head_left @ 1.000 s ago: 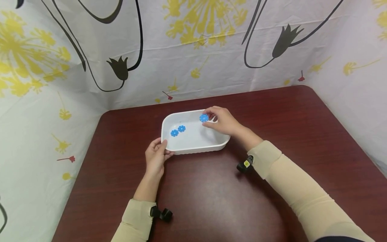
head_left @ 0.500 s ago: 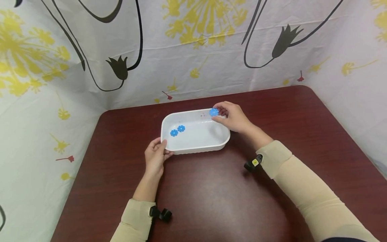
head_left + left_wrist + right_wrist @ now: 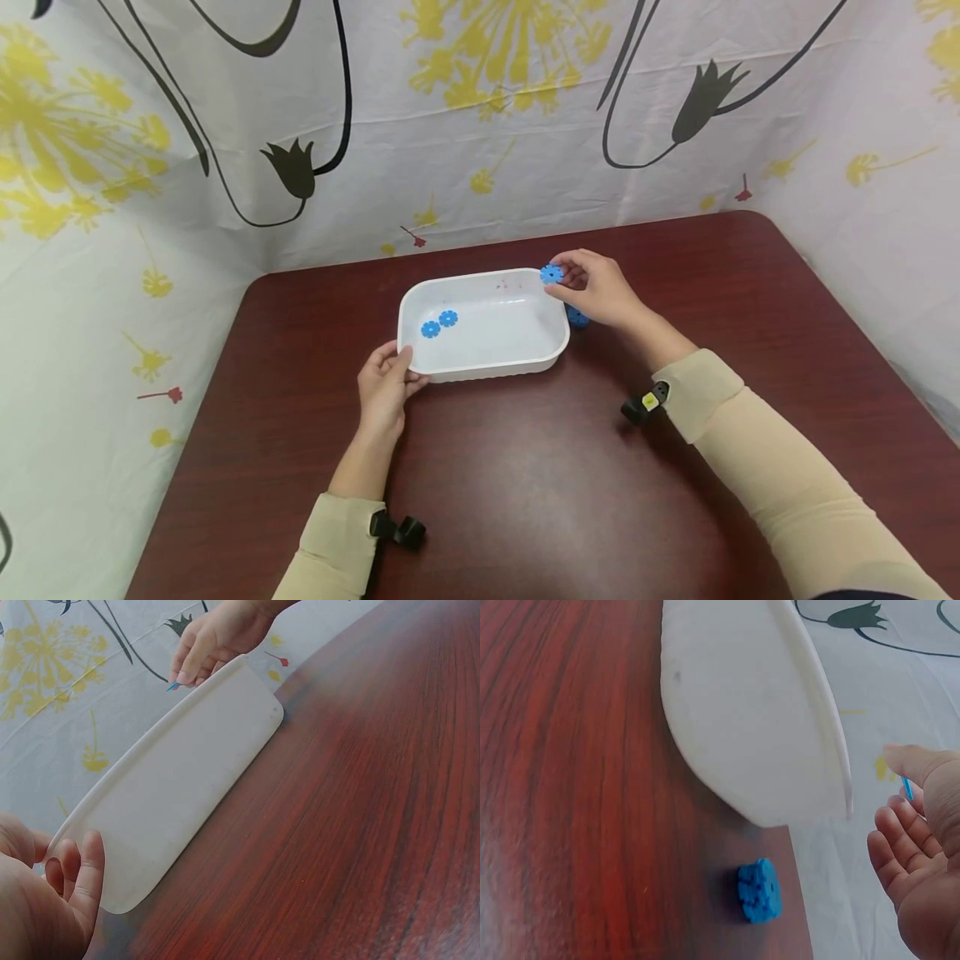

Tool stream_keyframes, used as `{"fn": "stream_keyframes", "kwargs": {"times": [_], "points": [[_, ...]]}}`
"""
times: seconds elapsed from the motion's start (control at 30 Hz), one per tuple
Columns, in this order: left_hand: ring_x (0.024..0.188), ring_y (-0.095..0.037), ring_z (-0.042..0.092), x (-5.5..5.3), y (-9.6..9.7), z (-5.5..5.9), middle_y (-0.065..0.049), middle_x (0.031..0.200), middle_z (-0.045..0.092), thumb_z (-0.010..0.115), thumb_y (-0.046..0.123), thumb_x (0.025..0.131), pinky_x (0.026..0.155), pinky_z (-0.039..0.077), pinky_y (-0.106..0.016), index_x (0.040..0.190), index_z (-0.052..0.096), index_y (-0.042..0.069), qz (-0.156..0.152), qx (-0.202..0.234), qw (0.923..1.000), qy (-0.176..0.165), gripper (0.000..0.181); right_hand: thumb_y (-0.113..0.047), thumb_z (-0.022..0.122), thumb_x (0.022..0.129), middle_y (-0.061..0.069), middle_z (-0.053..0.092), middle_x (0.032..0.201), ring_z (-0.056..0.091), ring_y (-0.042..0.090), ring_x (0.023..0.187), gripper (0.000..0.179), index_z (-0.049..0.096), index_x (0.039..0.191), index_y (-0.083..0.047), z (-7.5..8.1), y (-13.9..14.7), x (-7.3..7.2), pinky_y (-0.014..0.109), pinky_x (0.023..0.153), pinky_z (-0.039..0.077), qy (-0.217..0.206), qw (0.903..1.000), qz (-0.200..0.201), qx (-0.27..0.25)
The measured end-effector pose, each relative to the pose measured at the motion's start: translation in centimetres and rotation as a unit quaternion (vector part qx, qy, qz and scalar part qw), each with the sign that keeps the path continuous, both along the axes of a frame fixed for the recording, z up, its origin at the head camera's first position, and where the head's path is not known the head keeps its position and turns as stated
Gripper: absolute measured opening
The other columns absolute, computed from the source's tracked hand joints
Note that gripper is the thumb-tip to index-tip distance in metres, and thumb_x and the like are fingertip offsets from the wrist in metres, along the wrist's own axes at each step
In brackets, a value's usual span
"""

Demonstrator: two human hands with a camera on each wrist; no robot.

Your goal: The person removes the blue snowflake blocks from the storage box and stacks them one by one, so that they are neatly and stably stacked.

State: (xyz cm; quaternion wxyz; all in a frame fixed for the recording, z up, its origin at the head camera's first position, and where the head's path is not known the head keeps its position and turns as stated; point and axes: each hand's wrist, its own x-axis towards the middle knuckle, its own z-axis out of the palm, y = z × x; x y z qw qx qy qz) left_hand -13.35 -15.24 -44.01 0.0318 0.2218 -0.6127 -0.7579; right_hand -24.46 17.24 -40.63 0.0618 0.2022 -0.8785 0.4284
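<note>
A white rectangular tray [image 3: 487,367] with rounded corners stands on the table. My left hand [image 3: 384,392] grips its near left corner, thumb over the rim and fingers outside. Two blue notched discs [image 3: 438,324], shaped like snowflakes, lie side by side on the tray's floor at the left. Between thumb and fingertips my right hand [image 3: 596,287] pinches another blue notched disc [image 3: 551,274], held above the tray's far right corner. On the table just outside the tray's right end sits a small stack of blue discs [image 3: 760,891], partly hidden behind the right hand in the head view.
The dark red-brown wooden table [image 3: 540,483] has rounded far corners. A white cloth [image 3: 450,183] printed with yellow and dark flowers hangs behind it and at both sides. Each wrist carries a small black camera [image 3: 411,533].
My right hand has carried the pinched disc rightward from over the tray's interior to its far right corner. The stack beside the tray has come into view. The left hand stays put.
</note>
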Motion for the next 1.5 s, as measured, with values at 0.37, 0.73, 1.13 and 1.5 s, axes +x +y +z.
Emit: {"fn": "stream_keyframes", "kwargs": {"times": [0.37,0.73,1.13,1.5], "points": [[0.063,-0.01,0.058,0.0,0.0,-0.1,-0.009,0.092,0.058,0.063,0.014,0.101,0.064,0.062,-0.025,0.134,0.052,0.001,0.0,0.0,1.0,0.0,0.037,-0.018,0.08,0.09,0.014,0.065,0.101,0.062,0.025,0.09,0.04,0.064,0.122,0.0,-1.5,1.8,0.1,0.029,0.077,0.056,-0.021,0.9995,-0.021,0.012],[0.063,-0.009,0.057,0.0,0.1,0.0,-0.007,0.09,0.057,0.063,0.013,0.101,0.063,0.061,-0.025,0.133,0.052,0.0,-0.001,-0.002,1.0,0.001,0.036,-0.02,0.076,0.093,0.016,0.064,0.103,0.062,0.028,0.094,0.038,0.063,0.123,0.001,-3.0,3.4,0.3,0.04,0.082,0.057,-0.05,0.9979,-0.03,0.03],[0.063,-0.009,0.057,0.0,0.0,-0.2,-0.009,0.091,0.056,0.063,0.013,0.101,0.062,0.061,-0.024,0.135,0.051,-0.001,-0.003,0.007,0.9999,0.009,0.039,-0.016,0.077,0.092,0.015,0.064,0.103,0.061,0.028,0.09,0.037,0.063,0.121,0.001,-4.3,4.4,0.3,0.039,0.075,0.052,-0.062,0.9958,-0.001,0.068],[0.063,-0.01,0.057,0.1,0.1,-0.3,-0.011,0.091,0.056,0.063,0.012,0.101,0.062,0.062,-0.025,0.136,0.051,-0.001,-0.001,0.002,0.9999,0.011,0.039,-0.017,0.079,0.09,0.015,0.063,0.104,0.06,0.027,0.088,0.039,0.064,0.12,0.002,-5.4,5.1,0.4,0.04,0.078,0.052,-0.074,0.9929,0.016,0.092]]}}
